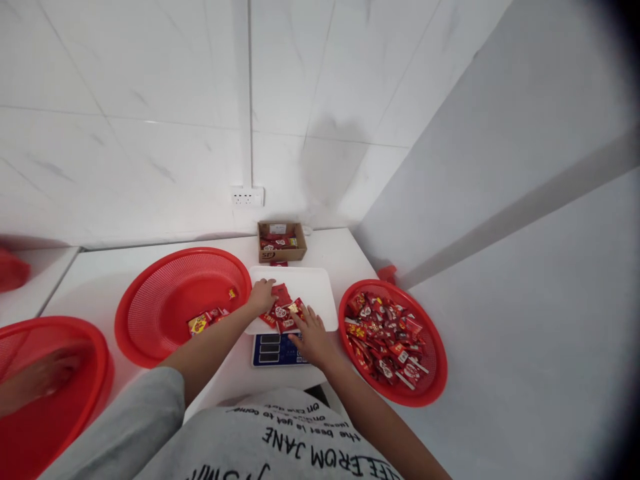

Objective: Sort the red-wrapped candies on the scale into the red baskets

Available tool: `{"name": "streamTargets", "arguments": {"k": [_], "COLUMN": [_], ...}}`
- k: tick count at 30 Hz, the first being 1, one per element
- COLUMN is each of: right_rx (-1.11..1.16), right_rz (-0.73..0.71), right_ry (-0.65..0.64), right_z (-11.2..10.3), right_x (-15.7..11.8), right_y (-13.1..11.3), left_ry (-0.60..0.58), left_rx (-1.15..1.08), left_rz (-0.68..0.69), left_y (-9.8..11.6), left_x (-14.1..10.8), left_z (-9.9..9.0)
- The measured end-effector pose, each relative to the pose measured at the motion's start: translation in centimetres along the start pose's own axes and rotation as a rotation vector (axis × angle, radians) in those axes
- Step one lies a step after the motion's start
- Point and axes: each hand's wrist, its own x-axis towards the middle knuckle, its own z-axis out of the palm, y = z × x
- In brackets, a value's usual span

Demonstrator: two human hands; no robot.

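Observation:
Several red packets (pixel 281 311) lie on the white tray (pixel 320 283) of a scale, whose blue panel (pixel 270 349) shows at the tray's front edge. My left hand (pixel 262 297) touches the packets from the left, its fingers partly bent over them. On the right side, my right hand (pixel 312 333) rests against the packets with its fingers spread. A red basket (pixel 435 363) to the right holds a heap of red packets (pixel 387 337). Another red basket (pixel 145 300) on the left has a few red and yellow packets (pixel 201 323) in it.
Behind the tray stands a cardboard box (pixel 283 255) with red packets inside. At the far left, another person's hand (pixel 50 373) reaches into a red basket (pixel 97 340). A wall socket (pixel 247 196) sits above the table (pixel 100 267). A wall bounds the right side.

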Motion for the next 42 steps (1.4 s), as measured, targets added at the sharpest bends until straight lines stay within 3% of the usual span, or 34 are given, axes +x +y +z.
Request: {"name": "streamTargets", "arguments": {"k": [6,15,21,25,30,35,39,42], "right_rx": [-0.066,-0.001,0.287,0.367,0.422,0.457,0.495,0.516], "right_rz": [-0.038,-0.073,-0.075,0.014,0.025,-0.034,-0.023,-0.008], "right_ry": [-0.043,-0.034,0.178,0.275,0.232,0.118,0.109,0.153], "right_z": [1.1,1.0,1.1,1.3,2.4,3.4,3.4,2.9], "right_x": [0.7,0.7,0.2,-0.1,0.6,1.2,1.4,1.1], "right_y": [-0.4,0.2,1.7,2.9,3.2,2.6,2.6,2.9], "left_ry": [0.015,0.154,-0.004,0.039,0.071,0.035,0.028,0.073], "left_rx": [-0.114,-0.297,-0.275,-0.215,-0.075,-0.001,-0.003,-0.031], "left_rz": [0.011,0.038,0.105,0.114,0.092,0.124,0.160,0.162], "left_y": [0.4,2.2,1.9,1.7,2.4,3.1,3.4,3.0], "left_x": [0.4,0.0,-2.7,-4.9,-7.1,-7.4,-7.0,-6.8], "left_z": [0.0,-1.9,-0.6,0.3,2.3,4.1,4.3,3.4]}}
